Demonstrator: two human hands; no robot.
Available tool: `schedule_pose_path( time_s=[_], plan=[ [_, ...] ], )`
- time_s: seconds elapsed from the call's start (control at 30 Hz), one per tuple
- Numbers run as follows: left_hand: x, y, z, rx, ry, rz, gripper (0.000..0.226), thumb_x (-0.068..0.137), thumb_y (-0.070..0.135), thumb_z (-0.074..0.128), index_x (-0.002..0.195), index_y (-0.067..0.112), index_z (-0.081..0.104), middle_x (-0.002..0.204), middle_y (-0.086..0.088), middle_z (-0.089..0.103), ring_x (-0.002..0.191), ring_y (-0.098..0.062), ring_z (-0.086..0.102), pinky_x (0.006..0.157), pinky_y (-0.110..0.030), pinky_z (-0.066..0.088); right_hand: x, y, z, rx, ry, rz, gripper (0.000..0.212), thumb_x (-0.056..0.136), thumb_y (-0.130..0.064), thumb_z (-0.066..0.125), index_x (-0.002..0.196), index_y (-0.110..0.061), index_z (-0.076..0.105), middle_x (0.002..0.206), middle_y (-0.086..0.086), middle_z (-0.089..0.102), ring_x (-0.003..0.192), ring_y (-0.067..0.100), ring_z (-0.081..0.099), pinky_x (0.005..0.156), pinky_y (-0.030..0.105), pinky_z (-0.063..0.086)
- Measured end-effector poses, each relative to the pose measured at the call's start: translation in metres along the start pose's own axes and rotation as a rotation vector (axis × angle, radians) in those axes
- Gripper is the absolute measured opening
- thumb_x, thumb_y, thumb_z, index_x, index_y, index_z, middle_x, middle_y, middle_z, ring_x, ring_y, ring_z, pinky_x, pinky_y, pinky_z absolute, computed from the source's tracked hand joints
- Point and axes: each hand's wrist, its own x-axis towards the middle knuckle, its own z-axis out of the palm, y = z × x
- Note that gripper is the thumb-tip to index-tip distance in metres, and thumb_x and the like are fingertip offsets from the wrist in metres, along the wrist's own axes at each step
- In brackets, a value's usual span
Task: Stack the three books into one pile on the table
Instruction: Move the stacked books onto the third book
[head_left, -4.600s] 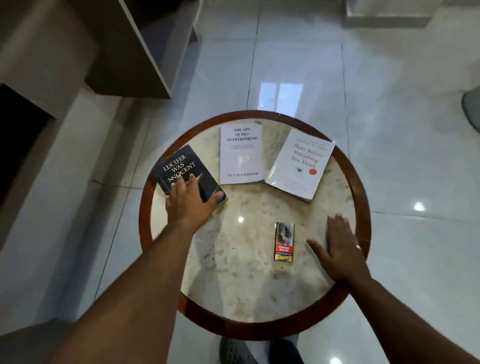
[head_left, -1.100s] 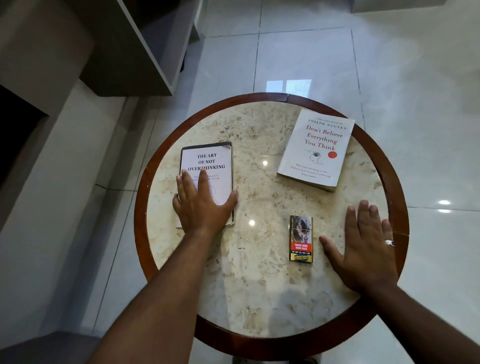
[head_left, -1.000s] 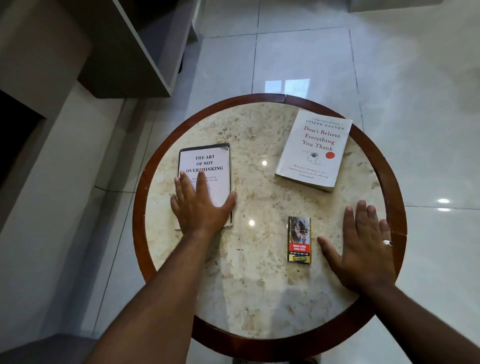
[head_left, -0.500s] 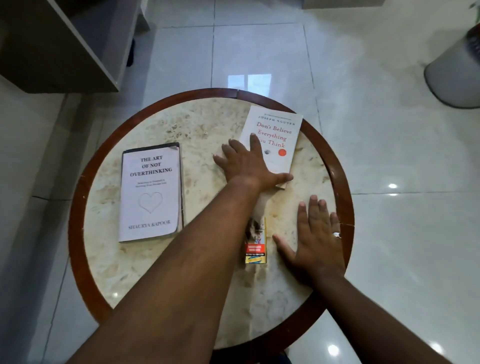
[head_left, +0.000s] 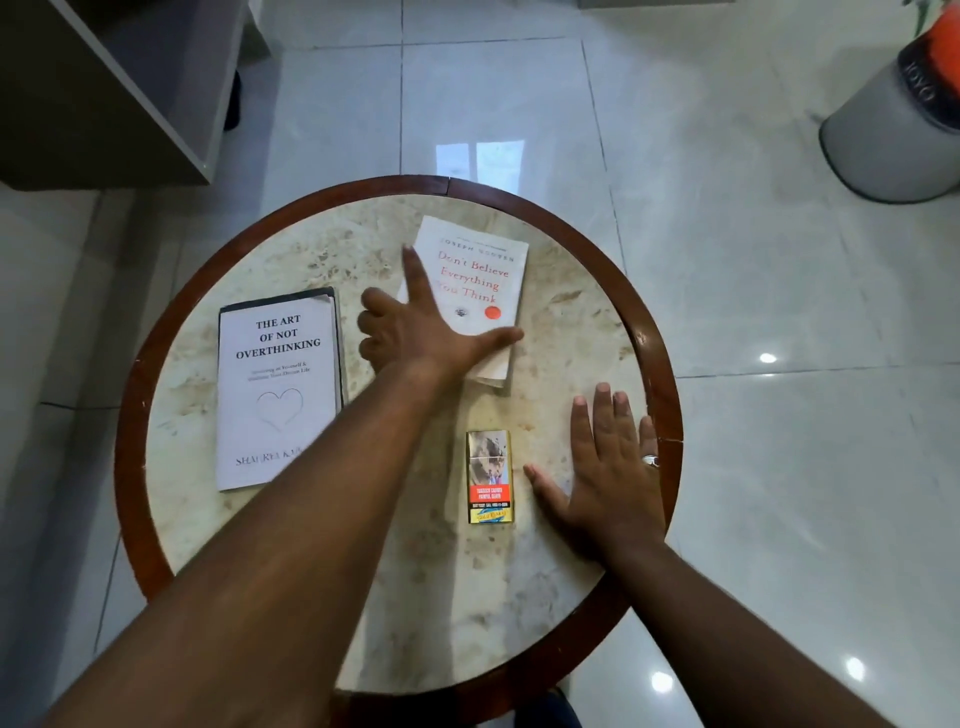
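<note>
Two books lie piled at the left of the round table (head_left: 136, 415): the white "The Art of Not Overthinking" book (head_left: 278, 384) covers a dark book (head_left: 339, 353), of which only a black edge shows. Farther right lies the white "Don't Believe Everything You Think" book (head_left: 480, 275). My left hand (head_left: 415, 335) grips its near left corner, thumb across the cover, index finger along the left edge, other fingers curled beside it. The book's near end looks slightly raised. My right hand (head_left: 608, 478) rests flat on the table, fingers spread, holding nothing.
A small cigarette pack (head_left: 488, 475) lies just left of my right hand. A grey bin (head_left: 893, 135) stands on the tiled floor at the far right. A cabinet (head_left: 104, 88) juts in at the top left.
My left hand left the two-book pile and crossed to the right-hand book, where its fingers have now closed around the near left corner. My right hand has stayed flat.
</note>
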Motion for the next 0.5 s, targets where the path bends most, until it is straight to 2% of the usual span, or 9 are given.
schedule_pose_path(
  time_s=[0.1, 0.27, 0.37, 0.5],
  plan=[
    [0.002, -0.039, -0.026, -0.067, 0.086, -0.087, 0.146, 0.036, 0.096, 0.06, 0.149, 0.038, -0.012, 0.137, -0.024, 0.025, 0.118, -0.043, 0.039, 0.092, -0.048, 0.04, 0.0, 0.0, -0.002, 0.012, 0.002, 0.002, 0.096, 0.087, -0.075, 0.02, 0.158, -0.012, 0.007, 0.167, 0.015, 0.0, 0.154, 0.032, -0.001, 0.124, 0.054, 0.002],
    [-0.01, -0.115, -0.061, -0.211, 0.232, -0.265, 0.137, 0.04, 0.094, 0.059, 0.148, 0.037, -0.002, 0.141, -0.018, 0.027, 0.113, -0.034, 0.046, 0.075, -0.038, 0.039, -0.001, -0.002, -0.003, 0.009, -0.004, 0.009, 0.096, 0.086, -0.076, 0.017, 0.158, -0.014, 0.001, 0.168, 0.012, -0.007, 0.155, 0.028, -0.008, 0.124, 0.052, -0.001],
    [-0.019, -0.151, -0.069, -0.202, 0.243, -0.315, 0.136, 0.042, 0.092, 0.062, 0.148, 0.034, 0.0, 0.14, -0.017, 0.027, 0.114, -0.036, 0.045, 0.082, -0.045, 0.044, -0.002, -0.001, -0.002, -0.009, 0.002, 0.016, 0.096, 0.087, -0.077, 0.013, 0.158, -0.014, 0.001, 0.168, 0.012, -0.007, 0.155, 0.028, -0.008, 0.124, 0.053, 0.001],
    [-0.028, -0.171, -0.057, -0.171, 0.151, -0.436, 0.136, 0.045, 0.088, 0.066, 0.149, 0.026, 0.005, 0.14, -0.017, 0.025, 0.12, -0.038, 0.041, 0.093, -0.051, 0.045, -0.002, -0.001, 0.001, -0.032, 0.006, 0.017, 0.096, 0.087, -0.078, 0.011, 0.158, -0.013, 0.003, 0.168, 0.013, -0.005, 0.155, 0.028, -0.006, 0.124, 0.053, 0.003]
  ],
)
